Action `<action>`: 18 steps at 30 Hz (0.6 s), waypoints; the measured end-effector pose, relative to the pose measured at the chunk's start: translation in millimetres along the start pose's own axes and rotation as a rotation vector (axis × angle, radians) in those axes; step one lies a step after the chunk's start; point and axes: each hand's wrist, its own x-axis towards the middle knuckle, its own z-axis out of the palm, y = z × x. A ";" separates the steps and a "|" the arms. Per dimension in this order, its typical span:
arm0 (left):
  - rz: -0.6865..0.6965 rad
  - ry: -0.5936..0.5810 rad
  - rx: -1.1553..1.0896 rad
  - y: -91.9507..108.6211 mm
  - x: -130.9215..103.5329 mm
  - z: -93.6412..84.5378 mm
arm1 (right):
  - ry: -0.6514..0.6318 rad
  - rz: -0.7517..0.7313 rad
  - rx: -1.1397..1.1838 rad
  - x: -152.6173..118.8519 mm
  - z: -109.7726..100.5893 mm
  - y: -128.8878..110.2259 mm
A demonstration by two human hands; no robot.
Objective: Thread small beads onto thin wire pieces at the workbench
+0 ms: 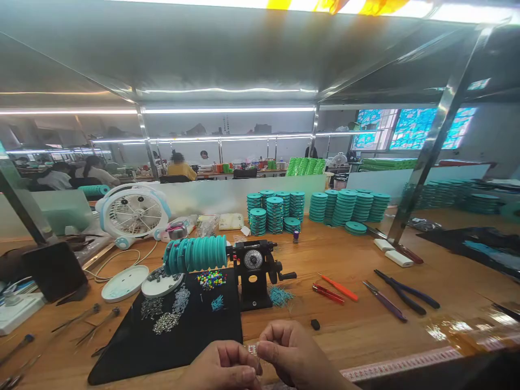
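My left hand [227,364] and my right hand [290,352] meet at the front edge of the table, fingers pinched together. Between their fingertips is a small clear piece with red and white marks [252,349]; its kind is too small to make out, and the fingers partly cover it. Just beyond my left hand lies a black mat [203,330] bearing multicoloured beads [211,280], silvery metal bits [166,323] and short blue pieces [217,303]. Behind the hands stands a black hand-crank winder [254,276] with a row of teal spools [197,254] on its shaft.
Pliers [406,292], tweezers [384,299], an orange tool [338,287] and a red tool [328,293] lie to the right. Stacks of teal spools [345,208] line the back. White dishes [125,284] and a fan [136,214] stand left. A measuring tape [402,363] runs along the front edge.
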 end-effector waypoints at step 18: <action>0.181 0.284 -0.263 -3.0 -1.8 3.9 | -0.012 -0.073 0.224 12.1 10.2 14.9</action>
